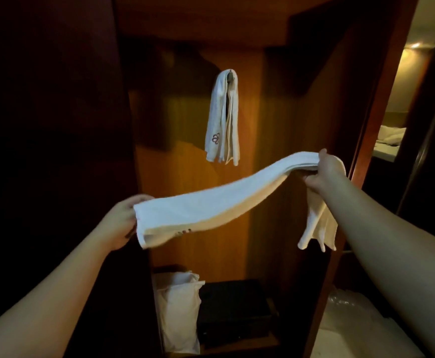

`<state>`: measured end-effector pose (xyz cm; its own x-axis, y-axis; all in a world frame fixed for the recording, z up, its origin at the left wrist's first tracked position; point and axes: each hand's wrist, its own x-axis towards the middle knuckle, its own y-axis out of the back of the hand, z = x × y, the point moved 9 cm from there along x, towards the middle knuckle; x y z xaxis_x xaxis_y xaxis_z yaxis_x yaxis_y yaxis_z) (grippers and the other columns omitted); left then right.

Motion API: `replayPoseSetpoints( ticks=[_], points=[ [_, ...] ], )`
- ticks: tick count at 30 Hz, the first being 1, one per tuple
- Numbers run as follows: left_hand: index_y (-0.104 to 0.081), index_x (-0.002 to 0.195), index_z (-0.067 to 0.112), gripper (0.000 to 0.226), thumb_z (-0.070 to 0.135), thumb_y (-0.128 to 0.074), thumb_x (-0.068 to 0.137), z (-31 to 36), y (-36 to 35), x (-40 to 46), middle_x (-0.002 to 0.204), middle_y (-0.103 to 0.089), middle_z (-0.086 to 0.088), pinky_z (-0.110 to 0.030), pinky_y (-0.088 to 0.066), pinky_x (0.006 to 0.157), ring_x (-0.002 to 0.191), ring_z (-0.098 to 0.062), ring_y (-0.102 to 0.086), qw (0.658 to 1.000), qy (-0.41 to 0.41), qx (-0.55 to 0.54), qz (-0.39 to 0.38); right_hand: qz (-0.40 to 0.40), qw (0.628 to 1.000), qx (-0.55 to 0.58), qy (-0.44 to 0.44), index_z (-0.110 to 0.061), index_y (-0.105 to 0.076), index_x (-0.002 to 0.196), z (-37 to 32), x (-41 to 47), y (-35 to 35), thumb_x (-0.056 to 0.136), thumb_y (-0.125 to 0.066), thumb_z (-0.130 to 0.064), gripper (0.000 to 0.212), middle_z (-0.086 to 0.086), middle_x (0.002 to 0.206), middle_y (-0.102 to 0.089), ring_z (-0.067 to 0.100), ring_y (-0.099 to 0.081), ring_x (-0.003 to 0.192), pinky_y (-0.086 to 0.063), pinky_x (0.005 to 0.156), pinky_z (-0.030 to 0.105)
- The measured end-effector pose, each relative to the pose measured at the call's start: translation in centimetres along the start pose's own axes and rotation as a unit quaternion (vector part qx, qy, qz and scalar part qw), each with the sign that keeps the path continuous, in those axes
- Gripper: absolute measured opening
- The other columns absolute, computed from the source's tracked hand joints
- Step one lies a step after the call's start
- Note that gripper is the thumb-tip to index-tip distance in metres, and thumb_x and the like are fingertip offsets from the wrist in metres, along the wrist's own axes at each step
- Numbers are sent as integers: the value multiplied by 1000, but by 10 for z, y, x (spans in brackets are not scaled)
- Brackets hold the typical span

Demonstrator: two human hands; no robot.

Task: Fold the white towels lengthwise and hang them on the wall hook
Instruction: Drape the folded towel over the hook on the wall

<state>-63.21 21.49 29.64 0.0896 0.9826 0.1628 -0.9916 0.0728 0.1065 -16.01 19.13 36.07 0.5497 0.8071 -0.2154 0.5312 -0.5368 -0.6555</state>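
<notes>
Now 2 hands (224, 195) on towel (211, 205).

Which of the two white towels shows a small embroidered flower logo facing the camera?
The towel on the wall hook: its flower logo sits near the lower left corner. The towel stretched between both hands shows only dark marks at its lower edge.

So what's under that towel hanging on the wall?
The hanging towel covers its hook; only a dark gap shows between its folds. Wood panel surrounds it.
</notes>
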Motion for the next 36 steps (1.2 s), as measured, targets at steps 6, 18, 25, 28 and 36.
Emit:
replayPoseSetpoints(
  ticks=[6, 18, 25, 28, 36],
  points=[
    [-77, 94, 27, 32, 11, -49, 97, 38, 19, 8, 92, -76, -4, -34, -61, 67, 84, -22, -73, 971, -85, -221, 24, 1, 999, -30, 18, -10, -48, 125, 3, 5, 5, 95, -69, -32, 43, 9, 106, -60, 27, -63, 89, -53, 45, 40],
    [-53, 61, 13, 25, 29, -47, 80, 12, 9, 5, 92, -69, -10, -32, -51, 65, 93, -30, -69, 960, -49, -270, -50, -46, 999, -4, -10, -16, -51, 135, 11, 13, 9, 98, -54, -51, 51, 13, 121, -70, 39, -68, 106, -57, 79, 57],
    [-64, 106, 34, 48, -8, -55, 84, -55, -1, 29, 114, -59, -6, -34, -54, 59, 93, -29, -66, 993, 76, -94, -7, -86, 994, 60, -31, -14, -46, 139, 20, 5, -7, 97, -56, -51, 56, 16, 122, -67, 41, -66, 107, -58, 64, 59],
    [-41, 143, 32, 78, -13, -53, 81, -84, -9, 34, 115, -54, -9, -39, -53, 65, 90, -31, -61, 990, 135, -24, 41, -75, 994, 79, -32, -14, -40, 141, 26, 2, -15, 93, -65, -49, 64, 16, 120, -67, 39, -66, 107, -58, 75, 58],
    [-46, 139, 2, 51, 15, -58, 91, -96, -86, 33, 137, -51, -22, -46, -49, 94, 122, -42, -52, 962, 230, 99, 106, -122, 992, -27, 31, -16, -41, 123, 35, -25, -71, 91, -62, -58, 56, 11, 107, -67, 30, -67, 96, -56, 86, 53]
  ],
)
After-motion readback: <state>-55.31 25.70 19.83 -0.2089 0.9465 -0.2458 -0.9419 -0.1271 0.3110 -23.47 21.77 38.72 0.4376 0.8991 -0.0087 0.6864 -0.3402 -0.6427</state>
